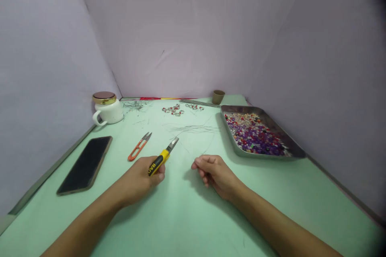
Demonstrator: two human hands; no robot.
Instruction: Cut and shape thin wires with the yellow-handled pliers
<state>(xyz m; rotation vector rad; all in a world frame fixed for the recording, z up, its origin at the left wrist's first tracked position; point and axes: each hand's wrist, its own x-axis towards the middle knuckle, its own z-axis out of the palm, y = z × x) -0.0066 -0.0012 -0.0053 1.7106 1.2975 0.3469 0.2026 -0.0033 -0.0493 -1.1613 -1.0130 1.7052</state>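
My left hand [147, 174] is wrapped round a yellow and black utility knife [159, 162], whose metal tip points up and away to the right. Thumb and forefinger of my right hand [215, 172] are pinched together just above the table, and whatever they hold is too fine to make out. A faint thin line runs near those fingertips. Beyond both hands lie several thin wires [194, 129] on the pale green table [169, 217]. Orange-handled thread snips [139, 147] rest just past my left hand, blades pointing away.
To the right stands a metal tray [239, 151] of mixed beads [256, 134]. A dark phone [86, 164] and a lidded white mug [110, 112] are on the left. Farther back are beaded rings [173, 109], wire scraps [134, 105] and a small brown cup [218, 96]. Pale walls enclose the table.
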